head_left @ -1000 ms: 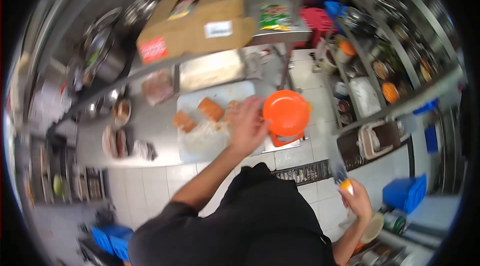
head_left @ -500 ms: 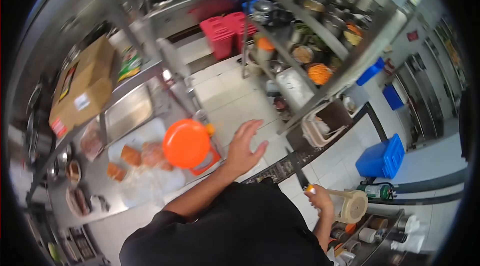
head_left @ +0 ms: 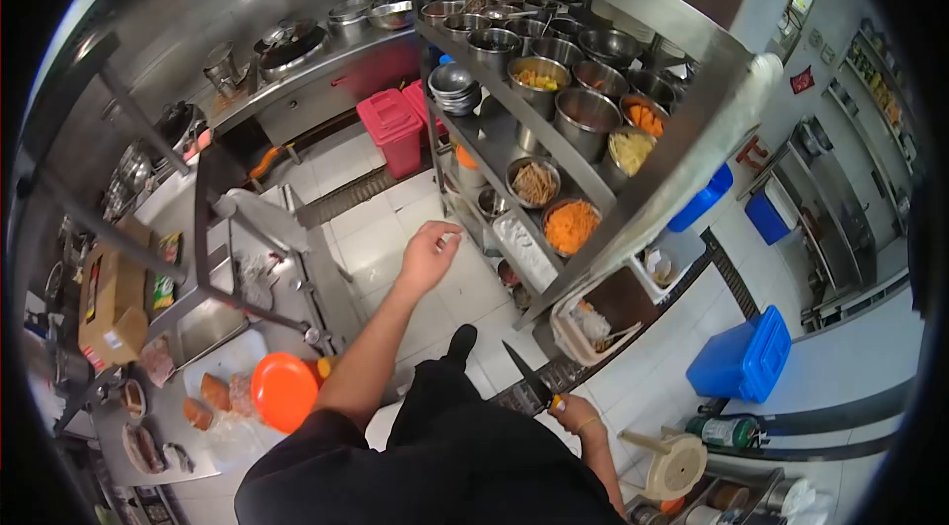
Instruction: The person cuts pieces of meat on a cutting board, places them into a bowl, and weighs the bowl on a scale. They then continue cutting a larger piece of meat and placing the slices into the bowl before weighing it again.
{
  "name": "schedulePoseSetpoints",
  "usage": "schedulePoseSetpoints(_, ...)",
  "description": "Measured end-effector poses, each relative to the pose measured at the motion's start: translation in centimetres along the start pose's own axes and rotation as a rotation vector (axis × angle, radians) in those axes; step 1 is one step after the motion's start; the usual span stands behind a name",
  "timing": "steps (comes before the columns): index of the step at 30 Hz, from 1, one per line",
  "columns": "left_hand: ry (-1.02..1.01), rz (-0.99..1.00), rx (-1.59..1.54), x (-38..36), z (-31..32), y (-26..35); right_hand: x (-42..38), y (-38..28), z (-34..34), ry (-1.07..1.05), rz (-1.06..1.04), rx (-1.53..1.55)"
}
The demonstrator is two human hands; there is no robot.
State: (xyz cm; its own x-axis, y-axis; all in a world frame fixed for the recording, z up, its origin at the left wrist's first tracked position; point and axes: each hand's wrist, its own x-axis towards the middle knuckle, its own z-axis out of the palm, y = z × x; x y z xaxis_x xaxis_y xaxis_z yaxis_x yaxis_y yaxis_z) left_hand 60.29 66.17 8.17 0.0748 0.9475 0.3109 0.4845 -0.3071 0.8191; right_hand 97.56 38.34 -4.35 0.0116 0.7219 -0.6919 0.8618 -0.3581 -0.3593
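My left hand (head_left: 429, 256) is held out over the floor at mid-view, holding nothing, with its fingers loosely bent. My right hand (head_left: 575, 415) is wrapped round the yellow-marked handle of a knife (head_left: 530, 374), whose dark blade points up and to the left. Behind my left arm, an orange round plate or lid (head_left: 285, 392) stands on the steel counter. Beside it, orange-pink chunks (head_left: 215, 392) that look like fish or meat lie on a white cutting board (head_left: 259, 342).
A steel rack (head_left: 504, 134) holds several pots and bowls, including shredded orange food (head_left: 571, 225). Near my right hand are a bin (head_left: 593, 327) and a beige stool (head_left: 678, 466). A blue box (head_left: 743, 355) stands at right; red bins (head_left: 390, 130) are ahead on the tiles.
My view has swung left-to-right and forward, so the counter sits lower left and the rack looks closer. My left hand's fingers have drawn in. The knife stays in my right hand.
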Motion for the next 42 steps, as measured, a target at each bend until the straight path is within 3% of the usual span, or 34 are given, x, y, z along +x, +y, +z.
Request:
schedulePoseSetpoints(1, -0.001, -0.059, 0.058, 2.9, 0.9, -1.5, 1.1, 0.1, -0.7, 0.038, -0.062, -0.076)
schedulePoseSetpoints(3, -0.009, -0.179, 0.171, 9.2, 2.9, -5.1, 3.6, -0.2, -2.0, -0.057, 0.016, -0.029)
schedulePoseSetpoints(5, -0.015, -0.102, 0.229, 16.8, 6.1, -9.5, 6.0, -1.1, -4.0, -0.141, 0.05, -0.077)
schedulePoseSetpoints(7, 0.008, -0.053, 0.292, 25.0, 9.2, -11.0, 7.4, -2.2, -5.7, -0.035, 0.032, -0.116)
schedulePoseSetpoints(9, 0.035, 0.023, 0.325, 33.2, 11.5, -11.5, 8.4, -4.5, -8.2, -0.045, 0.148, -0.012)
schedulePoseSetpoints(11, -0.137, -0.212, 0.363, 41.3, 13.0, -10.9, 10.0, -6.0, -10.9, -0.157, 0.118, -0.012)
schedulePoseSetpoints(12, -0.218, -0.278, 0.388, 44.6, 13.9, -10.8, 11.4, -3.9, -9.9, -0.096, 0.052, -0.057)
schedulePoseSetpoints(16, -0.389, -0.322, 0.461, 52.0, 17.4, -11.7, 13.6, -2.7, -11.7, -0.223, 0.17, -0.169)
schedulePoseSetpoints(18, -0.43, -0.319, 0.48, 52.8, 18.7, -12.7, 14.0, -3.4, -13.0, -0.362, 0.299, -0.196)
schedulePoseSetpoints(24, -0.485, -0.282, 0.489, 53.9, 19.5, -14.3, 15.8, 3.0, -10.0, -0.322, 0.383, -0.26)
schedulePoseSetpoints(27, -0.494, -0.263, 0.489, 54.0, 19.1, -14.8, 13.8, -3.3, -13.6, -0.257, 0.484, -0.147)
schedulePoseSetpoints(32, -0.485, -0.225, 0.479, 53.9, 18.1, -14.9, 14.4, -1.0, -12.2, -0.222, 0.273, -0.131)
schedulePoseSetpoints(35, -0.447, -0.195, 0.478, 53.5, 17.0, -14.1, 12.4, -6.2, -15.9, -0.193, 0.191, -0.099)
schedulePoseSetpoints(38, -0.327, -0.127, 0.511, 50.0, 14.7, -12.7, 11.2, -5.2, -15.2, -0.151, 0.082, -0.157)
schedulePoseSetpoints(40, -0.093, -0.056, 0.524, 44.3, 12.7, -11.8, 10.5, -3.0, -13.4, -0.068, 0.049, -0.127)
schedulePoseSetpoints(42, 0.185, -0.036, 0.26, 37.2, 10.7, -9.1, 10.8, 1.4, -10.0, -0.018, -0.008, -0.2)
